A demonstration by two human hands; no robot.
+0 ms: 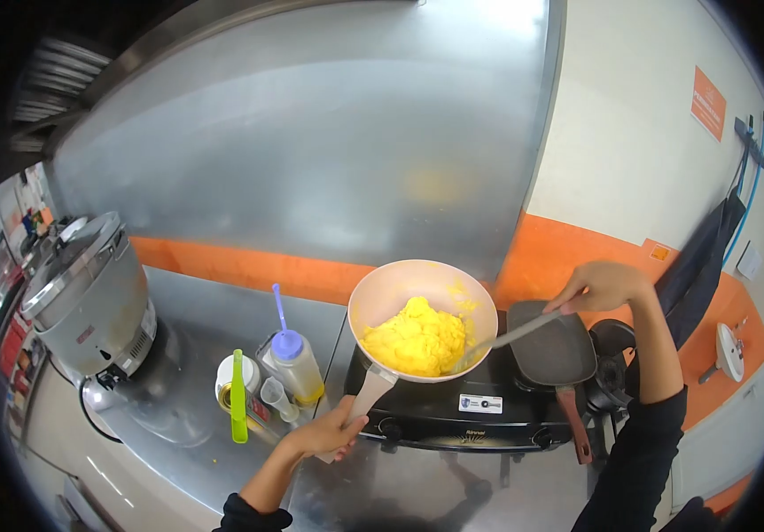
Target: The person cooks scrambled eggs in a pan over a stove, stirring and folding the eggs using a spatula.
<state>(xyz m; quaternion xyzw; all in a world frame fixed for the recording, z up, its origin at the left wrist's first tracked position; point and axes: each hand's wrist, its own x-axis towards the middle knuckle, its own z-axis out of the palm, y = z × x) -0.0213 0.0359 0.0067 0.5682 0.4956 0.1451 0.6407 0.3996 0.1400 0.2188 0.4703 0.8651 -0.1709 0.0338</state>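
My left hand [322, 433] is wrapped round the pale handle of a deep frying pan [373, 297], pink-white inside. The pan is over the left side of a black gas stove [426, 423] and looks tilted towards me; whether it touches the burner is hidden. A mound of soft yellow food that looks like scrambled egg [417, 337] lies in it, with smears up the far wall. In my right hand [604, 285] is the end of a grey spatula [524, 330]. It slopes down to the left, its tip at the food's right edge.
Right of the pan, a dark square grill pan [555, 350] sits on the stove, its brown handle pointing forward. On the steel counter at left are a squeeze bottle [293, 356] with blue cap, small containers, a lime-green utensil [239, 399] and a large rice cooker [94, 301].
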